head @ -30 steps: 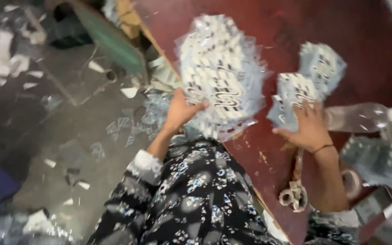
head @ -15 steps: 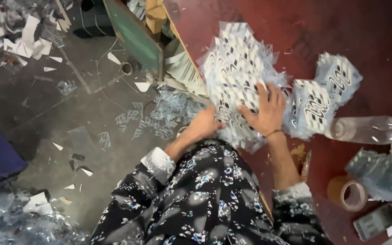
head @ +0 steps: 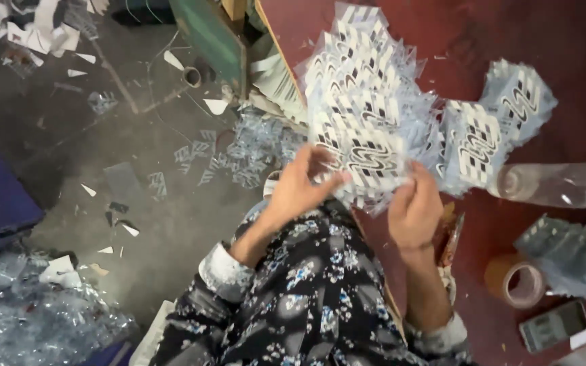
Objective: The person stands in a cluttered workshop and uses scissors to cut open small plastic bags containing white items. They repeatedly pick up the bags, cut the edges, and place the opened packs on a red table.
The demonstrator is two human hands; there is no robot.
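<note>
A large heap of small clear plastic packets with black-and-white checked cards [head: 364, 102] lies on the dark red table [head: 510, 41] near its left edge. My left hand [head: 300, 186] and my right hand [head: 415, 207] both grip one such packet [head: 367, 163] at the near end of the heap, fingers closed on its lower corners. A smaller pile of the same packets [head: 493, 132] lies just right of the heap. My sleeves are dark with a floral print.
An empty clear plastic bottle [head: 557, 184] lies on its side at the right. A roll of brown tape [head: 517, 281], a dark phone [head: 554, 325] and more clear packets [head: 578, 247] sit at the lower right. Plastic and paper scraps [head: 239, 152] litter the grey floor at left.
My right hand moved off the smaller pile at the right to the near end of the big heap. Both hands now pinch one packet there.
</note>
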